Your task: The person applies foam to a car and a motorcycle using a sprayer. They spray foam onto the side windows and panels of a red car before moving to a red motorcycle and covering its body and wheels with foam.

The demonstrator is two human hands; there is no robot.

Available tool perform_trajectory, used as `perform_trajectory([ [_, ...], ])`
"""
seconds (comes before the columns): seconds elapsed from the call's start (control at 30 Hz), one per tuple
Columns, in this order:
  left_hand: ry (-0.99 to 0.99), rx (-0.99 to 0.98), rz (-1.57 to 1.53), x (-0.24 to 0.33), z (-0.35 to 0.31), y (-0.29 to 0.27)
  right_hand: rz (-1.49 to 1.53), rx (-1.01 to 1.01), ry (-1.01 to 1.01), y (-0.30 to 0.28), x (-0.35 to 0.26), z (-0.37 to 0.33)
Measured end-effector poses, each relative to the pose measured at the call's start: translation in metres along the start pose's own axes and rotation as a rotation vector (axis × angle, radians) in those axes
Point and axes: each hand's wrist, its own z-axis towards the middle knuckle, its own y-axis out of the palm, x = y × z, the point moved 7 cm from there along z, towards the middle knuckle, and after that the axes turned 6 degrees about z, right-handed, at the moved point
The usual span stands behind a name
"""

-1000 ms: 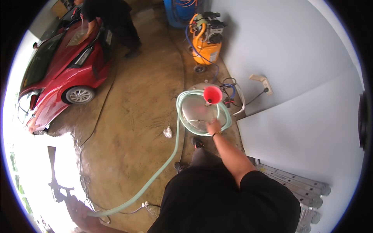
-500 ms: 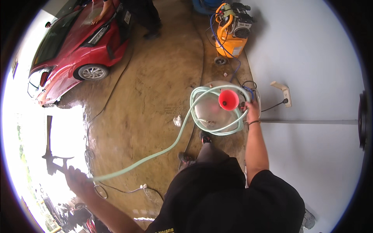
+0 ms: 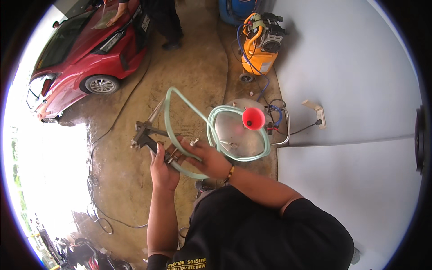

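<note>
My left hand (image 3: 163,170) is closed round the grip of a dark metal spray gun (image 3: 145,134), its long thin nozzle slanting up and away. A pale green hose (image 3: 168,112) joins the base of the grip and loops back toward the coil. Over that loop, my right hand (image 3: 209,160) is bent round the hose, fingertips close to the gun's grip; some of its fingers are hidden. Beyond it stands a round metal tank (image 3: 236,135) with the hose coiled on top. A red funnel (image 3: 254,118) sits on the tank.
An orange air compressor (image 3: 260,56) stands by the pale wall (image 3: 346,175), near a blue drum (image 3: 233,11). A wall outlet (image 3: 318,116) has a cable plugged in. At far left a person's hand (image 3: 118,18) rests on a red car (image 3: 99,63). Cables run across the floor.
My left hand has brought the spray gun inward from the far left. My right hand has left the tank's side and come across to the hose by the gun, where the hose now bends into a loop.
</note>
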Motion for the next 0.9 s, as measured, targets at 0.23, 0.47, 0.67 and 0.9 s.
perform_trajectory([
  [0.23, 0.219, 0.242, -0.017, 0.077, -0.046, -0.05, 0.113, -0.035, -0.014, 0.01, 0.058, -0.041],
  [0.47, 0.597, -0.059, 0.108, 0.23, -0.225, -0.068, -0.73, -0.396, -0.054, 0.074, 0.158, 0.008],
  [0.67, 0.739, 0.011, -0.005, 0.252, -0.353, -0.107, -0.675, -0.13, 0.368, 0.053, 0.211, 0.102],
  [0.9, 0.829, 0.672, 0.563, 0.21, -0.317, -0.136, -0.78, 0.226, 0.609, -0.179, 0.296, 0.161],
])
